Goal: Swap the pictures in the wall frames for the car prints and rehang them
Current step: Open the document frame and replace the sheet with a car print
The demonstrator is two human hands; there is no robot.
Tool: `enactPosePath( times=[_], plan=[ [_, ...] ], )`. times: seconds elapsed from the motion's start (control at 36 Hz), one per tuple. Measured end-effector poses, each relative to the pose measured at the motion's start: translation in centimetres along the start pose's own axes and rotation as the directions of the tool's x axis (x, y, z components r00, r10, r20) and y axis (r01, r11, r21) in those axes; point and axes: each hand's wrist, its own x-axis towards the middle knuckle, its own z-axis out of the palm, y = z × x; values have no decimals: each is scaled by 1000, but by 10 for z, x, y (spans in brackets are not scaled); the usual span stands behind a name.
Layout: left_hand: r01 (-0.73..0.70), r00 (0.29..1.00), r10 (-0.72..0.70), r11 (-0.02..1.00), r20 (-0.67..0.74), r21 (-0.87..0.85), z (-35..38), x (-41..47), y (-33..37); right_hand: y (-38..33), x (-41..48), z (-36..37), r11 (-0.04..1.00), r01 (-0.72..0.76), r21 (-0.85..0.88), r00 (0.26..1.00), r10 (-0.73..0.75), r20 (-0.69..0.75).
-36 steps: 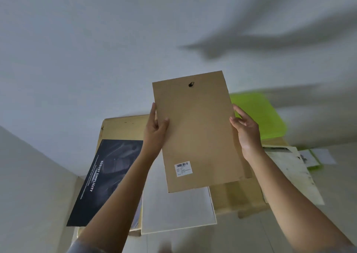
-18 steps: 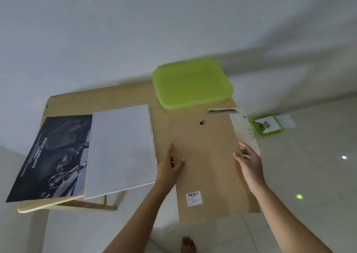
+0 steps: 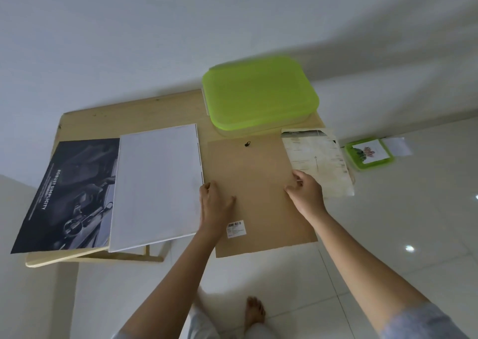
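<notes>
Matte brown backing board [image 3: 258, 183] is overhanging the wooden table [image 3: 129, 114].
Left hand [image 3: 216, 204] and right hand [image 3: 306, 192] are pinching its edges.

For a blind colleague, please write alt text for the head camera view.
The left hand and right hand grip the side edges of a brown frame back lying on a wooden table. Near it lie a white panel, a dark car print, a green-lidded box and a worn paper sheet.
</notes>
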Motion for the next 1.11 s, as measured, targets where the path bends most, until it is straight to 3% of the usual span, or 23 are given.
enactPosePath(
  times=[0.17,0.36,0.72,0.89,1.11],
  plan=[
    [-46,999,46,998,-8,38,-8,-1,-7,-1,-3,18,999,-13,-45,1000,13,-16],
    [-75,997,77,994,-29,79,-10,-2,-16,-4,-8,34,980,83,-179,996,-78,32],
    [-119,993,112,971,43,205,-7,1,-22,-3,-14,46,933,134,-334,988,-101,115],
    [-245,967,225,951,120,186,-23,0,-13,-21,-18,47,941,121,-315,990,-92,108],
    [-250,960,268,949,-75,192,-103,3,-32,-91,-41,82,940,267,-210,963,-251,100]
  ],
)
